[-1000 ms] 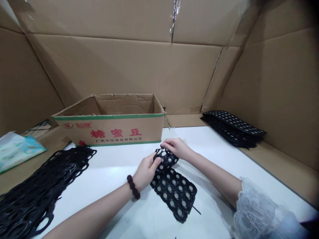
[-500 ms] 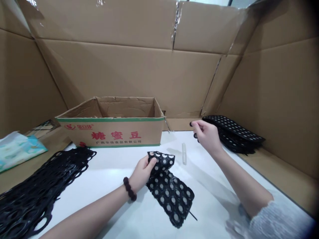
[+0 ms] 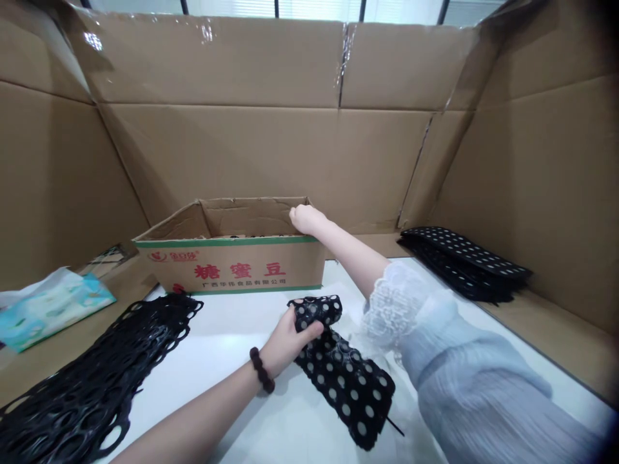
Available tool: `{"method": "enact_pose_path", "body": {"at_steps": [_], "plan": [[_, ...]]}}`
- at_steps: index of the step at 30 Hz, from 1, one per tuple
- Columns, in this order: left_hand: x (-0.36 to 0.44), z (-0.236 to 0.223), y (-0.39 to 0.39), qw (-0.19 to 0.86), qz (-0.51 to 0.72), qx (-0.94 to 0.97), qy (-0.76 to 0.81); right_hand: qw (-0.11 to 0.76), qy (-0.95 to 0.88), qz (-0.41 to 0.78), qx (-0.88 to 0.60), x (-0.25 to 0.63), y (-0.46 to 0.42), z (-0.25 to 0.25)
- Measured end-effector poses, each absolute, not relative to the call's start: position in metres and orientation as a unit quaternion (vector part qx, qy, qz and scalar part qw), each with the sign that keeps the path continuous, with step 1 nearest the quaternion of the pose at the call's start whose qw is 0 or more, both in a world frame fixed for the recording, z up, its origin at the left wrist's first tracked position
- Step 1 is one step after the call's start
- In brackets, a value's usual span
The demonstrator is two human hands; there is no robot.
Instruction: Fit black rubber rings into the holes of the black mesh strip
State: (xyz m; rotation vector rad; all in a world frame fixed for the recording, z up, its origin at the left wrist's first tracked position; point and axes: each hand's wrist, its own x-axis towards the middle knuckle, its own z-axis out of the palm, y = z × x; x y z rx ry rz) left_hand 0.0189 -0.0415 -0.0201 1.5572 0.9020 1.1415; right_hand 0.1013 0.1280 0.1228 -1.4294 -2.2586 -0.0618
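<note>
My left hand (image 3: 285, 345) is closed on a black rubbery sheet (image 3: 352, 386) dotted with pale round spots, thumb on top. The sheet's far end curls over beside the fingers, and its near end lies towards me with a thin black strip sticking out. Over the right end of an open cardboard box (image 3: 242, 264) is my right hand (image 3: 308, 220), fingers curled down inside the rim. What those fingers hold, if anything, is hidden. A few small dark bits show just above the box's front edge.
On the left lies a black net-like sheet (image 3: 97, 367) with large holes, beside a blue-green tissue pack (image 3: 58, 306). A stack of black dotted sheets (image 3: 459, 261) rests at the right. Tall cardboard walls (image 3: 271, 154) enclose the white table (image 3: 227, 322).
My right hand, with small black round pieces at its fingers before, has moved left to the box. My left hand keeps hold of the dotted sheet. The view has shifted slightly.
</note>
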Motion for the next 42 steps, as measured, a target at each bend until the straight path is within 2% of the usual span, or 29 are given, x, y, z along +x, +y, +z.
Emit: {"method": "enact_pose_path", "body": {"at_steps": [3,7,12,15,17,19,24,29,32,36,37,40,42], "plan": [[0.018,-0.025,-0.041,0.507,0.462,0.627,0.371,0.253,-0.836,-0.040,-0.486,0.116,0.110,0.114],[0.018,-0.028,-0.039,0.517,0.472,0.606,0.377,0.326,-0.886,-0.053,-0.325,0.143,0.056,0.092],[0.019,-0.025,-0.038,0.502,0.470,0.628,0.364,0.206,-0.927,0.158,-0.271,0.168,0.021,0.046],[0.020,-0.022,-0.040,0.498,0.455,0.645,0.359,0.189,-0.892,0.308,-0.272,0.178,0.029,0.034],[0.020,-0.021,-0.040,0.506,0.453,0.644,0.353,0.198,-0.863,0.367,-0.284,0.183,0.034,0.037],[0.021,-0.021,-0.039,0.518,0.463,0.628,0.350,0.244,-0.853,0.336,-0.317,0.182,0.035,0.044],[0.018,-0.025,-0.030,0.534,0.512,0.562,0.370,0.390,-0.863,0.102,-0.306,0.164,0.030,0.073],[0.013,-0.032,-0.029,0.538,0.474,0.572,0.399,0.563,-0.744,-0.016,-0.360,0.148,0.065,0.117],[0.013,-0.033,-0.028,0.527,0.508,0.564,0.382,0.523,-0.769,-0.041,-0.365,0.136,0.089,0.131],[0.012,-0.031,-0.025,0.532,0.516,0.552,0.381,0.345,-0.847,0.002,-0.405,0.122,0.096,0.120],[0.012,-0.030,-0.025,0.534,0.511,0.555,0.382,0.339,-0.849,-0.004,-0.404,0.121,0.091,0.114],[0.011,-0.030,-0.024,0.538,0.500,0.563,0.379,0.393,-0.860,-0.037,-0.324,0.130,0.060,0.093],[0.011,-0.030,-0.024,0.538,0.499,0.566,0.375,0.365,-0.898,-0.007,-0.246,0.142,0.035,0.077]]}}
